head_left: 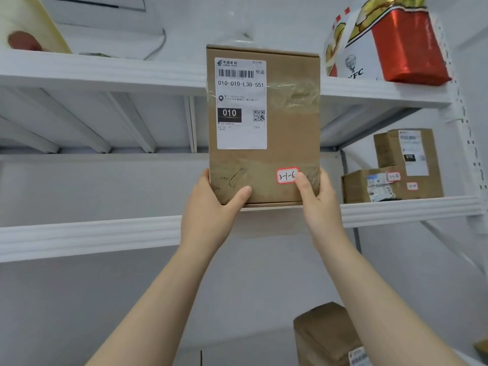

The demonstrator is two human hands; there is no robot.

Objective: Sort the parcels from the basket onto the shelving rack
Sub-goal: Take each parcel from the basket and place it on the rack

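Note:
I hold a flat brown cardboard parcel [285, 133] upright in front of the white shelving rack [89, 237]. It carries a white shipping label with "010" and a small red-edged sticker reading "3-1-6". My left hand [211, 207] grips its lower left corner, thumb on the front face. My right hand [318, 204] grips the lower right corner, thumb beside the sticker. The parcel's bottom edge is level with the middle shelf's front rim. The basket is out of view.
Two brown labelled boxes [393, 167] stand at the right end of the middle shelf. On the top shelf [105, 72] are a red-and-white fast-food bag [388, 40] at right and a cream tray [29, 25] at left. Another brown parcel [327, 336] lies on the lower shelf.

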